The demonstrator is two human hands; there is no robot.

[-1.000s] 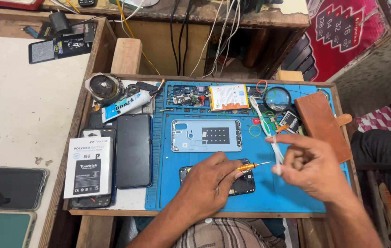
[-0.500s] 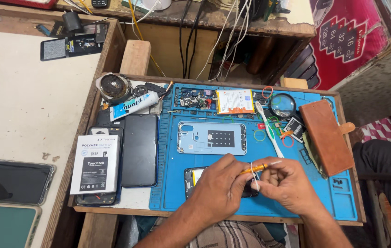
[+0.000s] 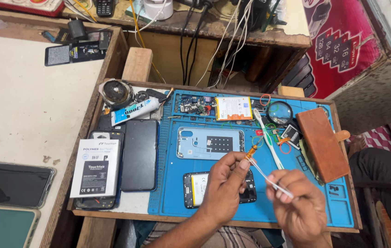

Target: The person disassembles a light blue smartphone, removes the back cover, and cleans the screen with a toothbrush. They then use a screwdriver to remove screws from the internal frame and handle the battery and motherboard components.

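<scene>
A thin orange-tipped tool (image 3: 252, 150) — it looks like a fine screwdriver or a pick — is pinched between the thumb and fingertips of the left hand (image 3: 225, 186), held above the blue work mat (image 3: 171, 183). The right hand (image 3: 299, 204) is closed around slim silver tweezers (image 3: 271, 180), whose tips reach up to the tool's end; the two meet in the air, just over the opened phone (image 3: 199, 188). Whether something tiny is caught at the tips is too small to tell.

That phone lies face down at the near edge of the mat with its back off, showing a pale battery, and is partly hidden by the left hand. Its light blue back frame (image 3: 209, 143) lies separately just beyond it, so the opening-up appears done, while the inside work seems to be in hand and nothing is closed up yet.

Further out — a circuit board (image 3: 194, 105) and a white battery with an orange edge (image 3: 233, 108) at the far side of the mat, a magnifying glass (image 3: 280, 112), a white toothbrush (image 3: 267, 137), and a brown leather case (image 3: 322, 143) to the right. Left of the mat lie a dark phone (image 3: 139, 154), a boxed battery pack (image 3: 96, 167) and a tube of glue (image 3: 136, 110).
</scene>
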